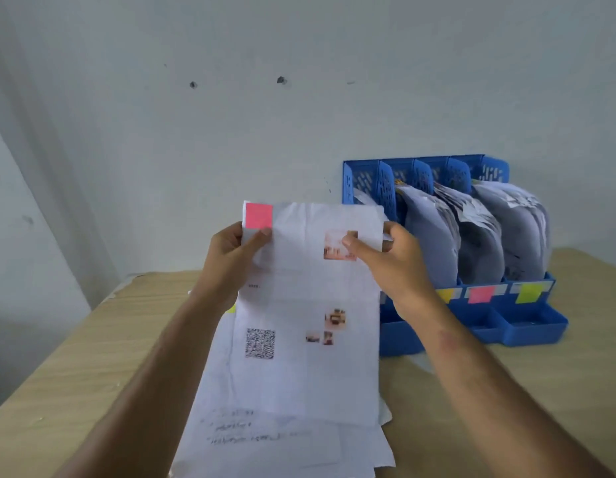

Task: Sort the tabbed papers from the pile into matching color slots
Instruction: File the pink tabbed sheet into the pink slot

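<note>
Both hands, left hand (230, 251) & right hand (386, 260), pinched pink-tabbed sheet (306, 305) by its top corners, lifted above the pile (282, 439) below wrists; organizer (527, 326) right of right hand already stuffed w/ papers, pink label (480, 294) slot pending, pile left.

A wooden table (75, 357) carries a pile of papers (282, 443) and a blue 4-slot file rack (506, 326) at its right.
</note>
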`<state>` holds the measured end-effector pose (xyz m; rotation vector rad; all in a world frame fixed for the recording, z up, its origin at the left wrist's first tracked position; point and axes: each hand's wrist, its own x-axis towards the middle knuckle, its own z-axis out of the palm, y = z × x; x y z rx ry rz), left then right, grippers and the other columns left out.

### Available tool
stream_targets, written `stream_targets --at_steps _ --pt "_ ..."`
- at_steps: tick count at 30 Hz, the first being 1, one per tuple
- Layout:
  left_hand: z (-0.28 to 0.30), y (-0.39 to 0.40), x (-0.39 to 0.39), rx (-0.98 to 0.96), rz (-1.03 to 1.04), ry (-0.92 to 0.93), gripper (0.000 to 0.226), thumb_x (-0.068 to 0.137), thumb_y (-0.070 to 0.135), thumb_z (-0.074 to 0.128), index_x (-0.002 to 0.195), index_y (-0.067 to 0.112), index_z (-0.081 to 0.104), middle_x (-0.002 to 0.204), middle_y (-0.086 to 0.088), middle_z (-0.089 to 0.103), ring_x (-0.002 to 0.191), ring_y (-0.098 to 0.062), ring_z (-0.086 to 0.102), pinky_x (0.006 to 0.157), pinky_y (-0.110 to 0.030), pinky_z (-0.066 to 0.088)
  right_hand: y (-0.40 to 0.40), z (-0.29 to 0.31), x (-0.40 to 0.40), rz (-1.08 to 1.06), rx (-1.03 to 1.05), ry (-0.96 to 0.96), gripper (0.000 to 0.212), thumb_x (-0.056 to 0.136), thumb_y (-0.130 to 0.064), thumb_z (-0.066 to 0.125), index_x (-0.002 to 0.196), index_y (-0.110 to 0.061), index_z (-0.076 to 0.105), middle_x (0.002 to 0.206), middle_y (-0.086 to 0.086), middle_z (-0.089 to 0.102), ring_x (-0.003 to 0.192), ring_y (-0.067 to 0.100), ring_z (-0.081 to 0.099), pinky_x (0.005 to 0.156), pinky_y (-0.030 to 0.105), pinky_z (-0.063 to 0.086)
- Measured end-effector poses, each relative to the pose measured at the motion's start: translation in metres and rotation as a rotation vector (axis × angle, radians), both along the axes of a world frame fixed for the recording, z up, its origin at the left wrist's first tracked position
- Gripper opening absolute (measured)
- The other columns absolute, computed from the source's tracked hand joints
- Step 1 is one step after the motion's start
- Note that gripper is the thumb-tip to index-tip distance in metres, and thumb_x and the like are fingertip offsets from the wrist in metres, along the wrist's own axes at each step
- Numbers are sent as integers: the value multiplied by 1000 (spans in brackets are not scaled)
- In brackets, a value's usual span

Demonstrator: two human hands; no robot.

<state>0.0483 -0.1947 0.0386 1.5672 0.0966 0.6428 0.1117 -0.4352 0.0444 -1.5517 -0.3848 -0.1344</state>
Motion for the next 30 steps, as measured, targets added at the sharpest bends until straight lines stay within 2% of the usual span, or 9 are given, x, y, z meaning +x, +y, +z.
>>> stream_targets --at_steps 5,9,12,15,20,22,26,28,30 --pt "32 -31 26 -73 -24 -59 18 99 15 66 106 -1 71 90 -8 76 76 -21 70 66 -30 57 -44 11 0 296 29 148 28 91 -10 74 119 -14 72 109 5 78 100 24 75 83 41 61" --pt "52 -68 45 -17 -83 -34 16 99 17 66 105 4 72 96 -11 78 81 -23 73 74 -39 61 -77 17 2 159 -51 115 25 91 1 66 109 -14 76 100 6 79 94 26 76 80 41 62" --pt "69 -93 56 136 -240 -33 19 101 23 64 111 9 72 103 -8 78 92 -21 75 77 -36 58 -102 20 9 -19 -21 129 23 88 -1 64 101 -14 78 92 8 79 84 27 76 68 38 62" --pt "85 -113 70 427 -311 -54 31 103 35 60 111 7 70 104 -17 75 85 -21 69 73 -38 52 -128 19 21 -148 -16 147 20 89 -7 61 97 -15 77 89 7 78 81 27 74 67 39 60" --pt "108 -151 98 704 -475 47 86 90 77 47 103 -7 59 83 -8 55 77 -22 49 74 -41 40 -158 13 42 -239 -9 198 14 90 -15 56 90 -14 71 88 5 72 79 22 66 65 33 51" --pt "112 -164 111 791 -481 73 91 90 80 38 102 -7 61 78 -13 51 75 -21 48 73 -43 40 -167 6 50 -231 -45 285 13 89 -21 58 86 -14 68 87 6 69 80 23 63 68 32 47" --pt "119 -186 134 868 -458 184 79 96 75 34 110 5 70 100 -9 72 93 -26 67 97 -40 49 -180 0 62 -250 -59 362 11 84 -24 60 84 -17 69 85 6 69 81 25 63 75 36 45" --pt "120 -192 139 921 -497 280 73 94 75 34 118 18 72 119 -2 72 112 -22 66 110 -40 41 -188 1 65 -268 -1 350 10 85 -19 59 83 -15 68 78 4 68 75 25 61 71 34 46" --pt "116 -193 148 943 -536 347 70 91 77 36 119 24 73 116 5 75 115 -17 65 116 -43 33 -196 3 66 -284 24 319 11 85 -16 58 82 -15 68 77 4 68 74 26 61 69 32 46"
